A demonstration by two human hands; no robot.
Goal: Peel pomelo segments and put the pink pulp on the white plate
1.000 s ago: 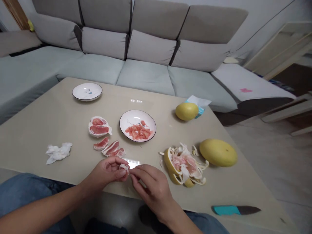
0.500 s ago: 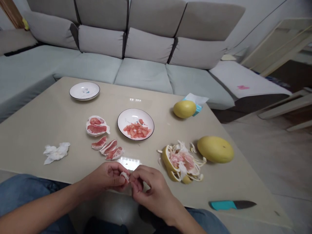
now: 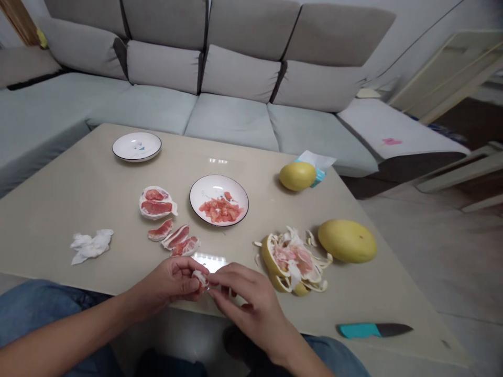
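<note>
My left hand [image 3: 176,283] is closed round a pomelo segment [image 3: 200,278], red flesh with white membrane, near the table's front edge. The thumb and fingertips of my right hand [image 3: 253,303] meet the segment's right side; my fingers hide part of it. Just beyond lie three loose pomelo segments [image 3: 175,239] and a peeled part of a pomelo [image 3: 156,203] with white pith. A white plate with a dark rim [image 3: 198,184] bears small pieces of pomelo flesh [image 3: 222,209].
To the right, pomelo peel [image 3: 271,262] holds membrane scraps. Two whole yellow pomelos [image 3: 297,176] are beyond it, one beside a tissue pack [image 3: 319,175]. A knife with turquoise handle [image 3: 359,330] lies near the front right edge. Crumpled tissue [image 3: 92,245] and another plate [image 3: 118,153] are left.
My right hand's fingers have straightened somewhat and shifted slightly at the segment's edge. My left hand has turned a little with the segment. The things on the table have stayed put.
</note>
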